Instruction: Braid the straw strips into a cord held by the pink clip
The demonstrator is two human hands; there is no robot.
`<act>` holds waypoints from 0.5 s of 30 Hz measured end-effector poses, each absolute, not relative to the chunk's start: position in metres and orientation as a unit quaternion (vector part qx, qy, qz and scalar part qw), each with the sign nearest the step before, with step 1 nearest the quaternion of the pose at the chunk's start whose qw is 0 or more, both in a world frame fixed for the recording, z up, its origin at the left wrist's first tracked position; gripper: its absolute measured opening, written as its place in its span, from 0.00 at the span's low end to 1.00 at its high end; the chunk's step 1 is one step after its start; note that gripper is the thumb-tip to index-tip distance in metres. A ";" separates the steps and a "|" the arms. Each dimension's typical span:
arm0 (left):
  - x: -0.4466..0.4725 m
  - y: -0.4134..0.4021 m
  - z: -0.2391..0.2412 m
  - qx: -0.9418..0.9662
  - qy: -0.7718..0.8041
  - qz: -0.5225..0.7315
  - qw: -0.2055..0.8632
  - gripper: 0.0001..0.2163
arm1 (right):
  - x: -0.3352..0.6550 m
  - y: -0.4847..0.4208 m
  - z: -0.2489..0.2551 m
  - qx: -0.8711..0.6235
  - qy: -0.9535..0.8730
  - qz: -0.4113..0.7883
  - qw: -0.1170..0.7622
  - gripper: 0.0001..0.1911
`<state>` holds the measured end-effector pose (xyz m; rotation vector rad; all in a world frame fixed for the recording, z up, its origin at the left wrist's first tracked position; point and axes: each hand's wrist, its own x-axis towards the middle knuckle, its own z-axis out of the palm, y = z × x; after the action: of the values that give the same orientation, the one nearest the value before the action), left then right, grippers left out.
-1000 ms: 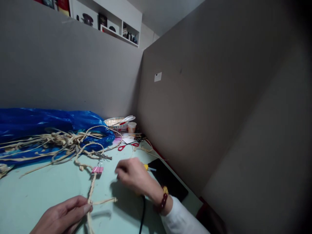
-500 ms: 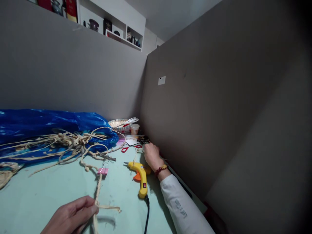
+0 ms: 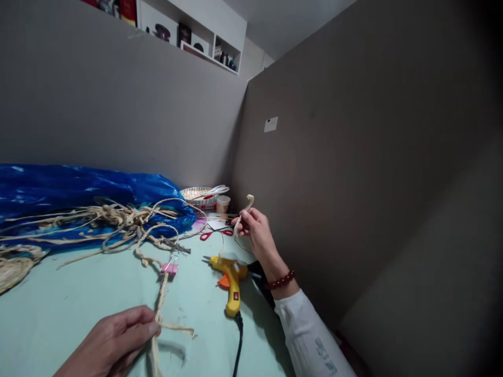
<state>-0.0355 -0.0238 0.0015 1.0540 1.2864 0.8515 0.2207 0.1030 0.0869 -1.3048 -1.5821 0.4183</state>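
Note:
My left hand (image 3: 113, 343) is closed near the table's front edge, pinching a braided straw cord (image 3: 160, 303) that runs up to a pink binder clip (image 3: 169, 268). My right hand (image 3: 255, 230) is raised above the table near the right partition, fingers closed on a short pale straw strip (image 3: 242, 210) whose end curls upward. A yellow glue gun (image 3: 231, 277) with a black cable lies on the pale green table (image 3: 78, 303) between the hands, untouched.
A tangle of straw strands (image 3: 113, 222) lies over a blue plastic bag (image 3: 78, 191) at the left. Red-handled scissors (image 3: 212, 234), a small woven basket (image 3: 198, 195), a paper cup (image 3: 222, 203) and a dark phone sit toward the back corner. Grey partitions wall the table.
My right hand let go of the glue gun, reached to the back of the table, then lifted up holding a straw strip. My left hand kept its pinch on the cord.

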 end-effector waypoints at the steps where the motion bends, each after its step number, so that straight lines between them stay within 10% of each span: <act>1: -0.037 -0.024 0.002 0.457 0.549 0.355 0.603 0.16 | 0.216 0.100 0.088 -0.499 -0.649 0.243 0.520 0.14; 6: -0.037 -0.027 0.014 0.463 0.548 0.317 0.620 0.16 | 0.194 0.077 0.091 -0.247 -0.544 0.610 0.520 0.14; 15: -0.032 -0.031 0.025 0.466 0.553 0.324 0.609 0.15 | 0.165 0.052 0.083 -0.157 -0.583 0.694 0.392 0.10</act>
<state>-0.0324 -0.0312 0.0252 1.0761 1.2779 0.7491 0.1653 0.0521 0.0832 -0.3977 -1.4814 1.7612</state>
